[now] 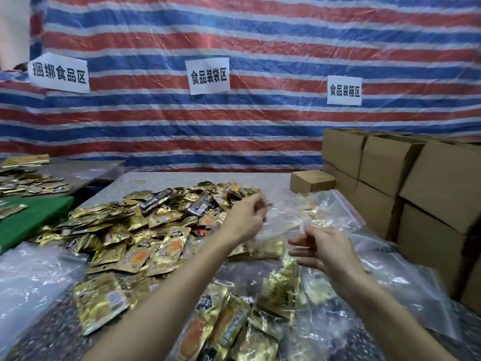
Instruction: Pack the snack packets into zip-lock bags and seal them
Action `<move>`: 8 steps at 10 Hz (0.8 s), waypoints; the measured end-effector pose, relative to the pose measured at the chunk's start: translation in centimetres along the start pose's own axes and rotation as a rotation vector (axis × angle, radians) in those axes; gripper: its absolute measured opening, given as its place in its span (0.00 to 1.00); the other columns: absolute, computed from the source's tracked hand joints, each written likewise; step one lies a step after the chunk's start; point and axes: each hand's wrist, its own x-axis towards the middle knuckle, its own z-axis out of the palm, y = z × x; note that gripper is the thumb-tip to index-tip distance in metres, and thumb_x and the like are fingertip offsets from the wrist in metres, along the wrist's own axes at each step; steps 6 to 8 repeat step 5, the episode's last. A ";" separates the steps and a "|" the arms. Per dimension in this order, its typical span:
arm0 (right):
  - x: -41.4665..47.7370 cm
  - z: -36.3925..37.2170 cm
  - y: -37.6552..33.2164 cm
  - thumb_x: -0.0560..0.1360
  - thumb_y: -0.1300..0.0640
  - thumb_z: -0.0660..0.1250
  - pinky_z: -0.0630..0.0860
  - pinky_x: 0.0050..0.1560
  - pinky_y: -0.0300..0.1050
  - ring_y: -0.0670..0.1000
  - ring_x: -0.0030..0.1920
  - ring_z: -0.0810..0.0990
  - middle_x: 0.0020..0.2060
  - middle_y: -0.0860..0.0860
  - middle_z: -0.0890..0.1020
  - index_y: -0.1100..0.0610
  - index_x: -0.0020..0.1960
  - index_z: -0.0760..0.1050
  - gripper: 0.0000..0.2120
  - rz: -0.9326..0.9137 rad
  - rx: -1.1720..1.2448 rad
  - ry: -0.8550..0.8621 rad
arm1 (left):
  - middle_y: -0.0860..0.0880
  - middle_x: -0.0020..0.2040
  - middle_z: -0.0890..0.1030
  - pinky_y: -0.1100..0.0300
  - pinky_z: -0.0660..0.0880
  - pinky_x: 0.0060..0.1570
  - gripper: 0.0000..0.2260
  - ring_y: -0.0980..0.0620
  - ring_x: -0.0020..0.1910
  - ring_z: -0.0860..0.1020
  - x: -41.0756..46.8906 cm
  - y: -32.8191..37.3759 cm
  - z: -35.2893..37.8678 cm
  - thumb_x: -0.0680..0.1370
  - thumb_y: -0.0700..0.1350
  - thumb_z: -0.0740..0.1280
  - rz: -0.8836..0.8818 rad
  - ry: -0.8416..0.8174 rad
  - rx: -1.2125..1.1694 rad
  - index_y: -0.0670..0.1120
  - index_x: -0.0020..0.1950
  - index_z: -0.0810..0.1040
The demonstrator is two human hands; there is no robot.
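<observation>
The left grip (pixel 244 220) and right grip (pixel 322 248), mid-frame, each pinched the mouth of a clear zip-lock bag with a red seal strip (pixel 335 204). Left of them, a heap of gold foil snack packets (pixel 156 225) covered the speckled grey worktop (pixel 166 179). On the red-blue-white striped tarpaulin (pixel 260 35) behind, the left white paper sign (pixel 59 72) read "捆绑食品区", the middle sign (pixel 208 75) "食品装袋区", and the right sign (pixel 344 90) "食品装箱区". Brown cardboard boxes (pixel 416 178) stood stacked at right.
</observation>
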 end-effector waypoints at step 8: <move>-5.7 -1.6 2.6 0.79 0.56 0.68 0.76 0.32 0.42 0.53 0.35 0.83 0.40 0.59 0.86 0.63 0.43 0.80 0.11 0.117 -0.277 -0.332 | 0.48 0.40 0.84 0.63 0.78 0.43 0.14 0.55 0.40 0.82 -19.0 -0.8 -5.1 0.81 0.51 0.64 -0.167 -0.113 -0.372 0.47 0.42 0.83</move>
